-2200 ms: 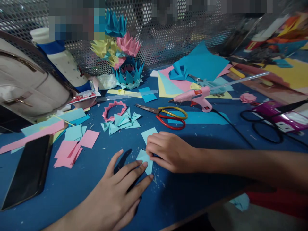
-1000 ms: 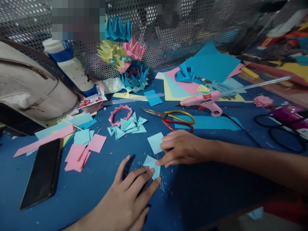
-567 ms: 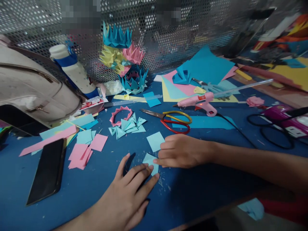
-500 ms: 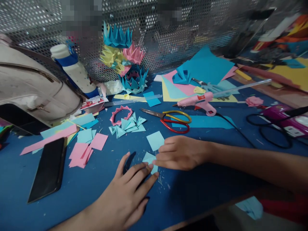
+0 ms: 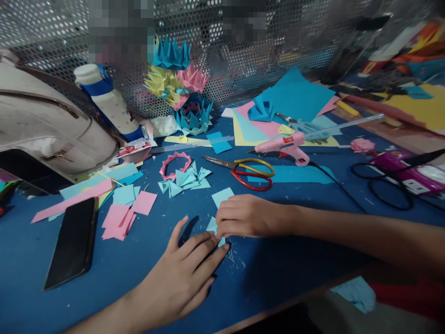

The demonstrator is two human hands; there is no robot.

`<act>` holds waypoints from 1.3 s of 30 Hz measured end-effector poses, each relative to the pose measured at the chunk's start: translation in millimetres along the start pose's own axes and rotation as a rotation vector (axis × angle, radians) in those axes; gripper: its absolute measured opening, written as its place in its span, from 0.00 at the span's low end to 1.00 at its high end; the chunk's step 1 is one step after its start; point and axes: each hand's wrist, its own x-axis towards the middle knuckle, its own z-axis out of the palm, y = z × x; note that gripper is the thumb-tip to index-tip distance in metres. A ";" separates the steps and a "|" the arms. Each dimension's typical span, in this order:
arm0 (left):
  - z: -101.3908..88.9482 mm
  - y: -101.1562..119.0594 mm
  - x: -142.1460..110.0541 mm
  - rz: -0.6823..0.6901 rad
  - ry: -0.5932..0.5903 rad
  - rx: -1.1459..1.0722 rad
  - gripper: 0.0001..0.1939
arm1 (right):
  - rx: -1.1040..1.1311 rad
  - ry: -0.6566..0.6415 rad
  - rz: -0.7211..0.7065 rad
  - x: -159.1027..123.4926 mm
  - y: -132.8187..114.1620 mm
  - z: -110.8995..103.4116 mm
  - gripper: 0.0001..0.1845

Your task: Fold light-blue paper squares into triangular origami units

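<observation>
A small light blue paper piece (image 5: 212, 224) lies on the blue table, partly hidden under both hands. My left hand (image 5: 187, 271) rests palm down with its fingers stretched and spread, the fingertips at the paper's lower left edge. From the right, my right hand (image 5: 252, 215) reaches in with fingers curled together, its tips closed on the same piece. Just beyond it lies a light blue paper square (image 5: 222, 196), part of it covered by the right hand. Folded light blue pieces (image 5: 184, 180) sit in a pile beside a pink folded-paper ring (image 5: 167, 172).
Scissors (image 5: 239, 166) and a pink glue gun (image 5: 285, 146) with a black cord lie beyond my right hand. At left are a phone (image 5: 73, 241), pink paper squares (image 5: 118, 222), a bottle (image 5: 107, 99) and a bag (image 5: 52, 120). Paper flowers (image 5: 193, 113) stand against the perforated metal panel.
My right hand has shifted slightly left over the light blue piece, covering more of it. My left hand stays nearly in place. The camera view has shifted slightly.
</observation>
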 end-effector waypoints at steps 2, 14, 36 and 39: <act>-1.0 0.2 1.2 0.007 -0.007 0.006 0.23 | 0.072 -0.007 0.051 0.2 -0.2 1.4 0.14; 1.0 0.0 1.3 -0.013 0.001 0.001 0.22 | 0.282 0.002 0.201 -0.1 -3.9 -1.1 0.10; -9.4 -4.3 3.4 0.046 0.004 0.002 0.19 | 0.244 -0.001 0.204 -6.6 0.6 -0.5 0.11; -6.7 -6.1 3.5 0.028 0.012 -0.051 0.19 | 0.291 -0.002 0.207 -6.1 1.3 0.0 0.10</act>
